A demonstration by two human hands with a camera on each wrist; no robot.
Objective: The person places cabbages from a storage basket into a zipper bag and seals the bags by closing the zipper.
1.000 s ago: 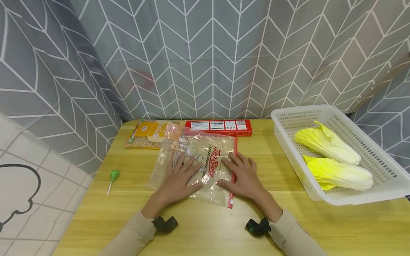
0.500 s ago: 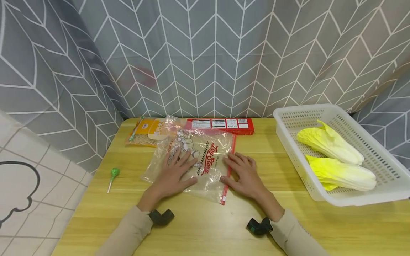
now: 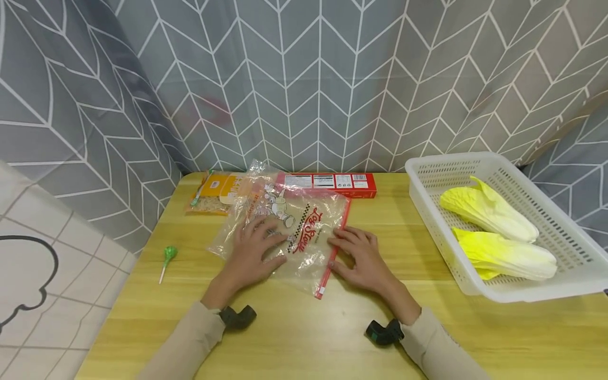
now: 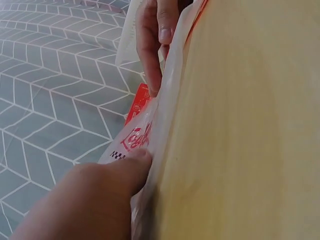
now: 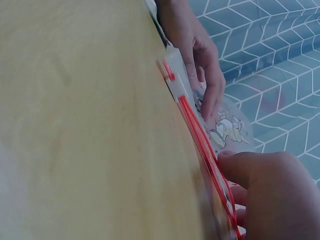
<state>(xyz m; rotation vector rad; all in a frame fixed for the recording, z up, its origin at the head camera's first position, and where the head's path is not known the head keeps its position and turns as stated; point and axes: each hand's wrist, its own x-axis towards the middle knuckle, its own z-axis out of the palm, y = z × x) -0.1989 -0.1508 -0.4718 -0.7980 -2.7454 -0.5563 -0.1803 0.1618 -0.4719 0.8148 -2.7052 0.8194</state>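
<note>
Both hands lie flat, fingers straight, grasping nothing: the left hand presses on the clear plastic bag at the middle of the table, and the right hand rests at its red zip strip. The bag looks light, limp and slippery, likely best pinched at the stiffer zip edge. Farther off sit a red box and a white basket.

Basket blocks right; red box, snack pack behind.
</note>
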